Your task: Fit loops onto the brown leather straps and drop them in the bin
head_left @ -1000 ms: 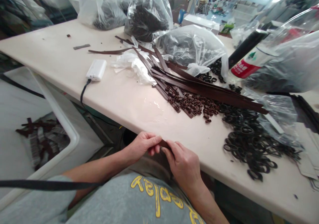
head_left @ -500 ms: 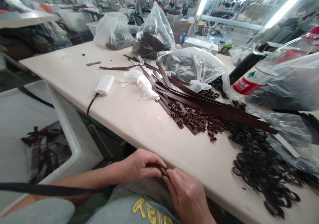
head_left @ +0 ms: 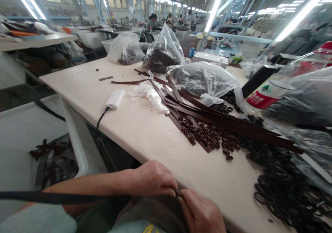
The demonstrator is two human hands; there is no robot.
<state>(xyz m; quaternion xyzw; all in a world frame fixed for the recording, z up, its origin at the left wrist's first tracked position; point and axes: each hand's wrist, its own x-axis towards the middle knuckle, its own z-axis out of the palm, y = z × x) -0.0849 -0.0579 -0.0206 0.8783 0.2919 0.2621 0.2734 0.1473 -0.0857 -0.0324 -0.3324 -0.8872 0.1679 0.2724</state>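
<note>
At the front edge of the table, my left hand (head_left: 154, 178) and my right hand (head_left: 203, 210) meet almost fingertip to fingertip. Between them shows a short bit of a dark brown strap (head_left: 178, 192), pinched from both sides; my fingers cover most of it. Beyond the hands lies a pile of small dark brown loops (head_left: 207, 135), with long brown strips (head_left: 228, 122) stretched across and behind it. To the right spreads a heap of black rings (head_left: 280, 181).
A white power bank (head_left: 115, 99) with a black cable lies on the table (head_left: 140, 129). Filled clear plastic bags (head_left: 163, 53) stand at the back. Left of the table is a white bin (head_left: 77, 146) holding brown strip pieces. A red-and-white labelled container (head_left: 267, 95) stands right.
The camera view has tilted up, so the table sits lower in the picture. My hands have come closer together, and less of the strap shows between them.
</note>
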